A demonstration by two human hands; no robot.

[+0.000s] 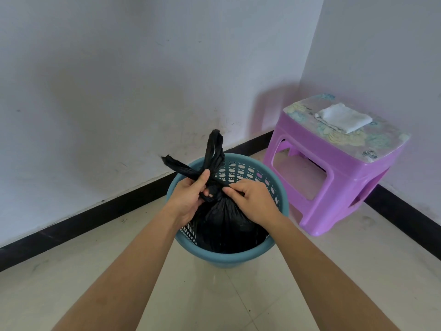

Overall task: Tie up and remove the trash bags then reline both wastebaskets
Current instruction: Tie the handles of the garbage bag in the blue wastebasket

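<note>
Black plastic trash bag (pixel 222 223) sits inside a round teal plastic wastebasket (pixel 229 259) with a perforated wall, which stands on a pale tiled floor (pixel 334 271) near the corner of a room. The bag's mouth is gathered into a knot (pixel 211 195) above the basket's rim, and two twisted tails rise from it: one points straight up, the other slants up and to the left. Both of the person's bare arms reach in from the bottom of the view. The left hand (pixel 188 194) grips the knot, its thumb pressed over the spot where the tails cross and its fingers curled round the gathered plastic. The right hand (pixel 253 199) pinches a twisted strand of the bag just to the right of the knot, its fingers bent tightly round it. To the right of the wastebasket, close to the corner, stands a purple plastic stool (pixel 334 168) with a flower-patterned top. A folded white cloth (pixel 343 117) lies on that top. White walls (pixel 119 80) with a black baseboard (pixel 83 220) run behind everything
</note>
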